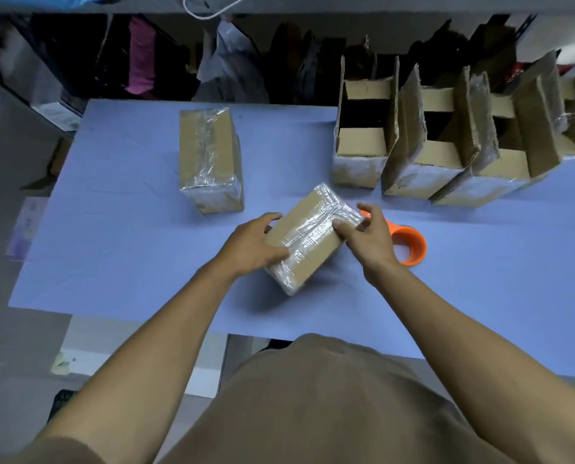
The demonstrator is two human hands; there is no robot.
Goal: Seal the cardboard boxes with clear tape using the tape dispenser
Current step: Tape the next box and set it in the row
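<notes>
- Two hands work one small cardboard box (307, 236) lying askew near the middle of the blue bench (118, 236); clear tape already runs along its top seam and wraps its ends.
- Left hand (252, 244): fingers curled over the box's near-left edge, holding it steady against the bench.
- Right hand (366, 234): thumb pressed onto the tape strip near the box's far-right end, the other fingers loosely spread above it and holding nothing.
- Orange tape dispenser (408, 244): resting on the bench just beside the right hand, partly hidden behind it and ungripped.
- Step in hand, as judged: smoothing down the applied tape, so this box looks close to finished.
- Sealed box (209, 159): standing apart at the far left of the bench, fully taped.
- Open boxes (446, 142): a row at the far right, flaps upright and unsealed; how many lie beyond the frame edge cannot be told.
- Next move, as judged: set the finished box aside, draw an open box near, fold its flaps flat, then grip the dispenser.
</notes>
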